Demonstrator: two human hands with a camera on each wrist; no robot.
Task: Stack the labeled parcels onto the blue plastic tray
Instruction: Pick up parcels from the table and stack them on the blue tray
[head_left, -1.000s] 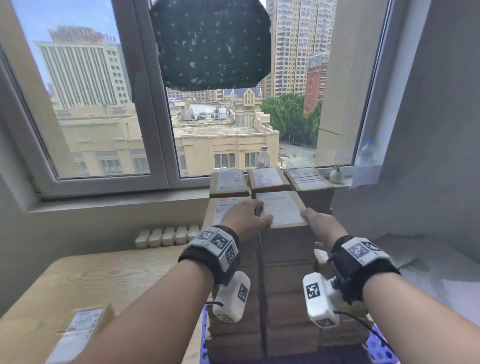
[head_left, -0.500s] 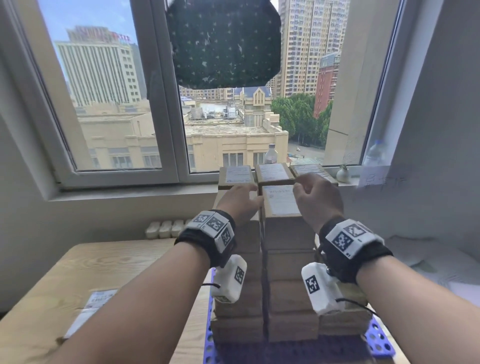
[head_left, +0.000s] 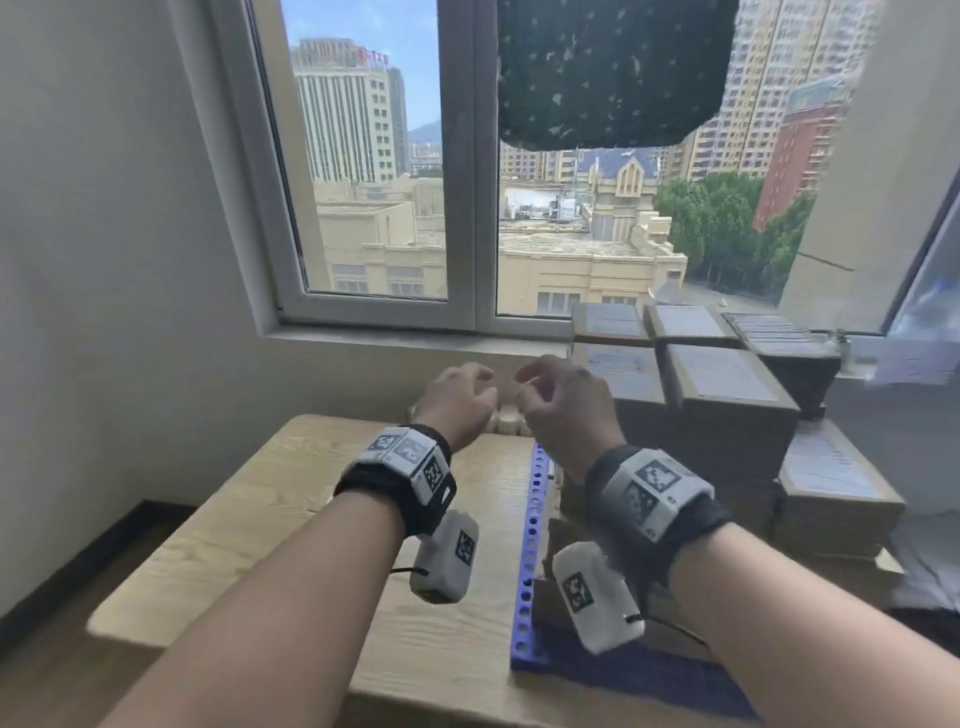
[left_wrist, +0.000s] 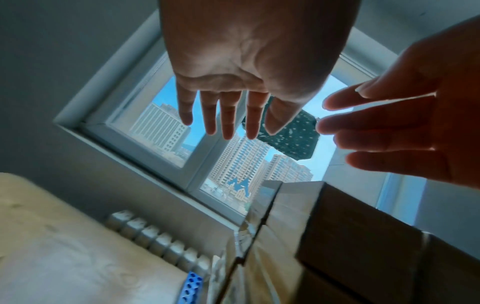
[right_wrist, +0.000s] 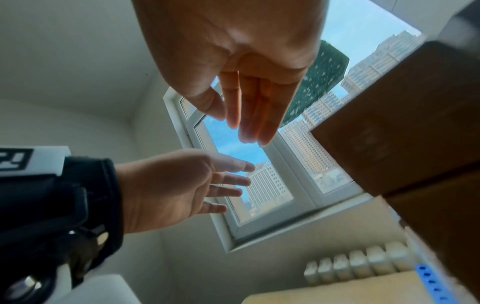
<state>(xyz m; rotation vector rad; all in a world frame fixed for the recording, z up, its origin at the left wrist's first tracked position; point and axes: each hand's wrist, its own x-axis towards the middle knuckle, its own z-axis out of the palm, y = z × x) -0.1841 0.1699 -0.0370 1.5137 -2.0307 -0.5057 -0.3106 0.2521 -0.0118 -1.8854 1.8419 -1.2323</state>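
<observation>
Left hand (head_left: 460, 400) and right hand (head_left: 563, 402) side by side in air, fingers loose, empty. Parcels (head_left: 727, 410) stacked at 2 o'clock of hands on tray (head_left: 527, 551), right part of tabletop (head_left: 270, 514).

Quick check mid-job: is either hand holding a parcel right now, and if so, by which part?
Nothing is held. The left hand and right hand both hang empty in the air beside the stacked parcels, fingers loose.
</observation>
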